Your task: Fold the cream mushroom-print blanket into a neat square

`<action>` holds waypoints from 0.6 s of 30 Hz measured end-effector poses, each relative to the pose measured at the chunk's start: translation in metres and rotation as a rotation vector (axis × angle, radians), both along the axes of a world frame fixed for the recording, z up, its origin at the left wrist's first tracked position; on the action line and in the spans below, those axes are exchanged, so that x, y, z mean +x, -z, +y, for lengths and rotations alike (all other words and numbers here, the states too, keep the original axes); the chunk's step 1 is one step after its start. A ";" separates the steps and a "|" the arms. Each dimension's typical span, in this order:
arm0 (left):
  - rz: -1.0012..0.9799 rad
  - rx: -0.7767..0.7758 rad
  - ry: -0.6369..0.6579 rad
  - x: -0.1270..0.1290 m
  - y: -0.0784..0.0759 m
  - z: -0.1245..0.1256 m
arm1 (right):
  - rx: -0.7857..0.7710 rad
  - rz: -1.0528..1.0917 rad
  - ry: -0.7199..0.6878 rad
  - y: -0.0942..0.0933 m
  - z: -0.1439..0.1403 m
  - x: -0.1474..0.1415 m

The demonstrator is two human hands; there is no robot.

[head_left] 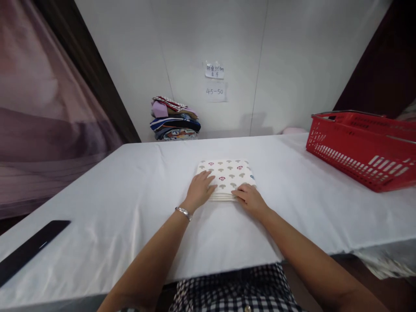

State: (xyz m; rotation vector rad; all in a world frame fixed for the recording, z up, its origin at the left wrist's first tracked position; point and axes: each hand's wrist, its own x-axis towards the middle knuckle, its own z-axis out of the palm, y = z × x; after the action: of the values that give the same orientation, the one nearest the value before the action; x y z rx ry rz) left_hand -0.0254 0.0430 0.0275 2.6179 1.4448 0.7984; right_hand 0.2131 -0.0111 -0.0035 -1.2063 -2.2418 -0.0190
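Note:
A folded white cloth (231,176) printed with grey, red and blue mushrooms lies flat on the table, its layered folds showing along the near edge. Over its left side rests my left hand (200,187), fingers apart and stretched onto the top layer; a silver bangle circles that wrist. My right hand (249,199) touches the near right corner, its fingers extended across the edge of the cloth. Neither hand lifts the cloth. The undersides of both hands are hidden.
A white sheet covers the table (130,186). At the back left stands a stack of folded fabrics (175,119) against the wall. A red plastic basket (360,149) sits at the right. Near the left edge lies a dark flat object (35,249). Paper signs (216,92) hang on the wall.

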 end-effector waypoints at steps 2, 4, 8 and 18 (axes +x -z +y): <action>0.099 -0.056 -0.022 0.003 0.010 0.000 | -0.005 0.018 0.016 -0.001 -0.006 -0.001; 0.143 -0.097 -0.047 0.002 0.016 -0.002 | -0.032 0.051 0.025 -0.003 -0.013 -0.002; 0.168 -0.205 -0.050 0.001 0.004 0.000 | -0.122 0.159 0.025 -0.013 -0.007 -0.001; 0.159 -0.193 -0.179 0.023 0.001 0.049 | -0.195 -0.019 0.381 -0.027 0.102 0.005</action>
State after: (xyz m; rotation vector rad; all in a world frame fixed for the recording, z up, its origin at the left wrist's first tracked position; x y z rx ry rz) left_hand -0.0026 0.0918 0.0266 2.4815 1.7211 0.4438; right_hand 0.2178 0.0914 0.0235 -1.7306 -2.0330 0.0401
